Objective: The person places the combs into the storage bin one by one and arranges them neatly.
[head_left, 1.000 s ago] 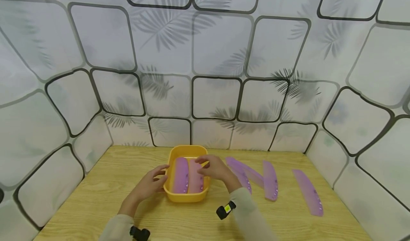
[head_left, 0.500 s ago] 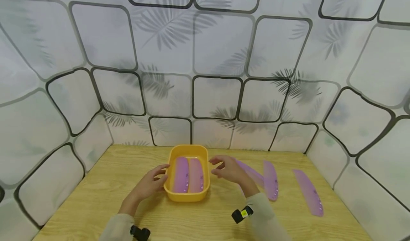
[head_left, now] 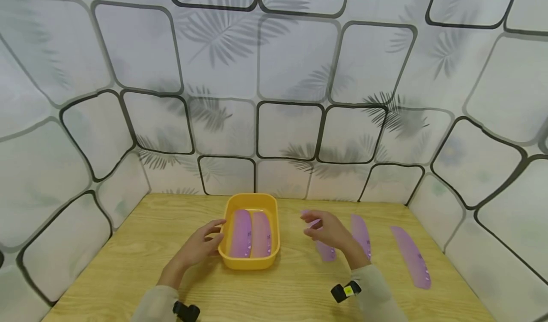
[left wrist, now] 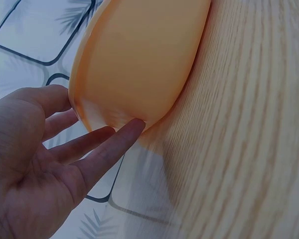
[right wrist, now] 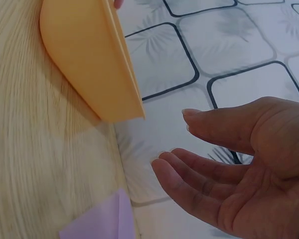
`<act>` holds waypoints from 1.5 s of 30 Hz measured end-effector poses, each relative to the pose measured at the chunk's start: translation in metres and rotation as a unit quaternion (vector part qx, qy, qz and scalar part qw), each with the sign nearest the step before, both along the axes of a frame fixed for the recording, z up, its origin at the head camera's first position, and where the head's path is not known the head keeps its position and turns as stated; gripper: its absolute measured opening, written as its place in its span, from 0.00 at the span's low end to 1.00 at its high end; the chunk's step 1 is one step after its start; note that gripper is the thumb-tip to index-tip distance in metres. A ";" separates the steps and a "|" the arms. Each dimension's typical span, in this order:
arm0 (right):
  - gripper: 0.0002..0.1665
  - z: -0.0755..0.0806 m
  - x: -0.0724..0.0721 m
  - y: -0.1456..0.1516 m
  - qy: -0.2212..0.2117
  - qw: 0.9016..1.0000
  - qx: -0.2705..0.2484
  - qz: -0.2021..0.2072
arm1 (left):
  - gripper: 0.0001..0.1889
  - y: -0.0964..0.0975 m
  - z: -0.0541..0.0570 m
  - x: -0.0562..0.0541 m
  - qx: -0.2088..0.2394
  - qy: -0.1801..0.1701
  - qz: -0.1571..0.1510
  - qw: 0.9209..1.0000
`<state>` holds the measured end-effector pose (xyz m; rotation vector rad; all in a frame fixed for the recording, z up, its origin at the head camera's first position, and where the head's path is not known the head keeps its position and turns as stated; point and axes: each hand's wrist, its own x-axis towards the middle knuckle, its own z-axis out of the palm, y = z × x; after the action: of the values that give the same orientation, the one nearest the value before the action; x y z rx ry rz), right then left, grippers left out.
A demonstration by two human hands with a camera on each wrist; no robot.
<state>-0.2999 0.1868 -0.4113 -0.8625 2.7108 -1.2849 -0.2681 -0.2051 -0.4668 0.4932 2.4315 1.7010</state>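
A yellow plastic tub (head_left: 250,263) stands on the table, with a violet curved flat piece (head_left: 241,234) and a pinker curved piece (head_left: 260,234) side by side inside. My left hand (head_left: 201,243) is at the tub's left side, and in the left wrist view its nearly straight fingers touch the tub wall (left wrist: 139,59). To the right of the tub, my right hand (head_left: 329,229) hovers with loosely bent fingers and nothing held. Beneath it lies a purple curved piece (head_left: 327,252), partly hidden; the right wrist view shows a purple piece's end (right wrist: 102,219) below the fingers.
Another purple curved piece (head_left: 361,231) lies partly behind the right forearm. A further one (head_left: 412,258) lies alone farther right. Patterned white cloth (head_left: 291,127) walls the wooden table (head_left: 248,298) at the back and both sides.
My right hand has left the tub, empty, and moved right over the loose purple pieces. The pinker piece lies uncovered in the tub. The left hand has stayed at the tub's side.
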 end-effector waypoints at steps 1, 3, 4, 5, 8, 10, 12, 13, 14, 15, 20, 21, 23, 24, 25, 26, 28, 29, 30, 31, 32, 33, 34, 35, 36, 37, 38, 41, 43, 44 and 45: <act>0.24 -0.001 0.001 0.003 0.001 1.000 0.002 -0.002 | 0.29 0.000 0.000 0.000 0.002 0.000 -0.001 1.000; 0.25 -0.002 0.002 0.009 -0.003 1.000 0.007 -0.009 | 0.29 0.000 0.001 0.001 0.002 0.000 0.000 1.000; 0.25 -0.003 0.003 0.012 -0.006 1.000 0.009 -0.014 | 0.29 0.000 0.001 0.002 0.002 0.000 0.001 1.000; 0.25 -0.003 0.003 0.014 -0.010 1.000 0.010 -0.018 | 0.29 0.000 0.001 0.002 0.000 0.001 0.001 1.000; 0.26 -0.004 0.004 0.022 -0.021 0.999 0.009 -0.033 | 0.29 0.001 0.002 0.003 -0.003 0.002 0.003 1.000; 0.26 -0.005 0.004 0.026 -0.024 0.999 0.009 -0.040 | 0.29 0.001 0.002 0.003 -0.004 0.001 0.002 1.000; 0.26 -0.005 0.004 0.031 -0.025 0.999 0.009 -0.048 | 0.30 0.001 0.002 0.003 -0.004 0.000 0.002 1.000; 0.26 -0.005 0.004 0.034 -0.025 0.998 0.010 -0.049 | 0.30 0.001 0.002 0.003 -0.004 0.000 0.002 1.000; 0.26 -0.005 0.004 0.036 -0.023 0.998 0.012 -0.051 | 0.30 0.001 0.002 0.002 -0.003 -0.001 0.001 1.000; 0.26 -0.005 0.004 0.039 -0.022 0.998 0.013 -0.052 | 0.30 0.001 0.002 0.002 -0.003 -0.001 0.000 1.000; 0.25 -0.008 0.005 0.050 -0.024 0.997 0.023 -0.066 | 0.30 0.001 0.001 0.001 0.000 -0.001 -0.003 1.000; 0.25 -0.008 0.005 0.052 -0.027 0.997 0.024 -0.067 | 0.30 0.001 0.001 0.001 0.001 -0.001 -0.003 1.000; 0.24 -0.009 0.006 0.055 -0.030 0.996 0.028 -0.073 | 0.30 0.000 0.001 0.001 0.002 -0.001 -0.005 1.000; 0.24 -0.010 0.006 0.057 -0.032 0.996 0.028 -0.074 | 0.30 0.000 0.001 0.001 0.002 0.000 -0.005 1.000; 0.24 -0.010 0.007 0.058 -0.034 0.996 0.028 -0.074 | 0.30 0.000 0.001 0.001 0.002 0.000 -0.006 1.000; 0.24 -0.011 0.007 0.060 -0.034 0.996 0.028 -0.073 | 0.30 0.000 0.001 0.001 0.002 -0.001 -0.005 1.000; 0.24 -0.012 0.007 0.063 -0.032 0.997 0.026 -0.069 | 0.30 0.000 0.001 0.001 0.002 -0.001 -0.005 1.000; 0.25 -0.013 0.007 0.065 -0.029 0.997 0.025 -0.069 | 0.30 0.001 0.001 0.001 0.003 -0.002 -0.004 1.000; 0.25 -0.013 0.007 0.067 -0.028 0.997 0.022 -0.066 | 0.30 0.001 0.002 0.001 0.003 -0.002 -0.004 1.000; 0.25 -0.014 0.007 0.069 -0.026 0.997 0.021 -0.068 | 0.30 0.001 0.002 0.002 0.002 -0.002 -0.004 1.000; 0.25 -0.015 0.006 0.071 -0.024 0.997 0.020 -0.067 | 0.30 0.001 0.002 0.002 0.002 -0.003 -0.003 1.000; 0.25 -0.015 0.006 0.073 -0.024 0.997 0.018 -0.067 | 0.30 0.001 0.002 0.002 0.002 -0.003 -0.003 1.000; 0.25 -0.016 0.005 0.075 -0.023 0.997 0.017 -0.068 | 0.30 0.001 0.002 0.002 0.003 -0.004 -0.002 1.000; 0.25 -0.017 0.005 0.077 -0.025 0.997 0.014 -0.070 | 0.30 0.001 0.002 0.002 0.002 -0.004 -0.002 1.000; 0.26 -0.017 0.004 0.078 -0.028 0.997 0.012 -0.071 | 0.30 0.001 0.001 0.002 0.002 -0.004 -0.002 1.000; 0.26 -0.017 0.004 0.080 -0.029 0.997 0.012 -0.073 | 0.30 0.001 0.001 0.002 0.002 -0.003 -0.002 1.000; 0.26 -0.017 0.003 0.081 -0.031 0.997 0.012 -0.073 | 0.30 0.001 0.001 0.002 0.002 -0.003 -0.002 1.000; 0.27 -0.018 0.003 0.086 -0.033 0.996 0.010 -0.079 | 0.30 0.000 0.001 0.001 0.002 -0.002 -0.003 1.000; 0.27 -0.019 0.003 0.089 -0.034 0.995 0.012 -0.088 | 0.30 0.001 0.001 0.001 -0.001 0.000 -0.003 1.000; 0.27 -0.019 0.003 0.090 -0.035 0.995 0.012 -0.091 | 0.30 0.001 0.001 0.001 -0.002 -0.001 0.000 1.000; 0.27 -0.020 0.003 0.091 -0.035 0.995 0.012 -0.094 | 0.30 0.001 0.001 0.001 -0.005 0.000 0.001 1.000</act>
<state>-0.2968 0.2782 -0.4311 -0.5592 2.8014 -1.2823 -0.2672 -0.2044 -0.4663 0.4882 2.4395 1.6898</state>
